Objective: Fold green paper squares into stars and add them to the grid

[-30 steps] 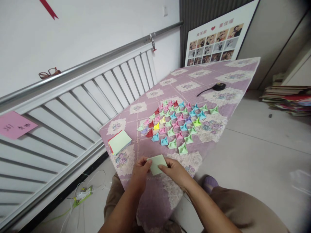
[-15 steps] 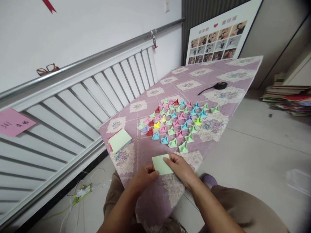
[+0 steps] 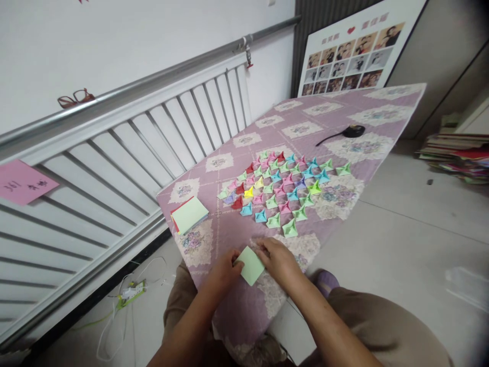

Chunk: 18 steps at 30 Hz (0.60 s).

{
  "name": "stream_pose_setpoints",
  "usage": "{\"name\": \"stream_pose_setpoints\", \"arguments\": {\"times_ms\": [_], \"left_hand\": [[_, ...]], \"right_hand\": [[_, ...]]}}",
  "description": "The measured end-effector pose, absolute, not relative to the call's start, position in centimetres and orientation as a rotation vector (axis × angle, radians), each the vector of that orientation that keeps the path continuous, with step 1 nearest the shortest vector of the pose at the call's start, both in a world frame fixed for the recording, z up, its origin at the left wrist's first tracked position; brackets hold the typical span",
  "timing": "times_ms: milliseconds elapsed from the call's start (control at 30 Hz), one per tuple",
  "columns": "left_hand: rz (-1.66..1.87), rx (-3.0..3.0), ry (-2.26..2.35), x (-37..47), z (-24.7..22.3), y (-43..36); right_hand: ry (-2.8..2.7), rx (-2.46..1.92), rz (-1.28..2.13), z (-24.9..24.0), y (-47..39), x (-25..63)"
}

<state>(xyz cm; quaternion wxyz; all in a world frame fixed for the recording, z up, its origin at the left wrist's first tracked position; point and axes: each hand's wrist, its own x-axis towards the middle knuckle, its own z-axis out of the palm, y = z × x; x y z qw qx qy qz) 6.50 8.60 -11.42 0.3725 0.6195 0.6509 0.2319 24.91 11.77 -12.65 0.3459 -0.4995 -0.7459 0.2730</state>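
A square sheet of light green paper [image 3: 251,266] is turned corner-up just above the near end of the cloth-covered table. My left hand [image 3: 228,268] pinches its left corner between thumb and fingers. Close by its upper right edge is my right hand [image 3: 278,260], thumb and fingers apart and slightly bent; whether a fingertip touches the sheet is hard to see. Beyond my hands lie rows of small folded paper shapes [image 3: 272,203] in green, pink, blue, red and yellow. To the left sits a stack of square paper [image 3: 191,214], green on top.
The table has a purple floral tablecloth [image 3: 239,229]. A black coiled strap-like item [image 3: 353,131] lies toward its far right. A white radiator [image 3: 153,137] runs along the left, with glasses [image 3: 75,98] on the pipe above. A power strip [image 3: 132,294] is on the floor.
The green sheet has been turned from lying square to corner-up. My right hand has come off its face to beside its edge, while my left hand keeps hold. The view has shifted slightly.
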Motion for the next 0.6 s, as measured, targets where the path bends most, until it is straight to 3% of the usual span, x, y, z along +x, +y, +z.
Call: {"name": "stream_pose_setpoints", "arguments": {"times_ms": [233,600], "left_hand": [[0.417,1.816,1.746,5.9,-11.2,8.7],[0.398,1.945,1.731,5.7,-10.9,9.0]], "right_hand": [[-2.19,-1.368,0.441,-12.9,10.8,24.4],[-2.242,-1.38,0.453,-13.5,10.7,23.9]]}}
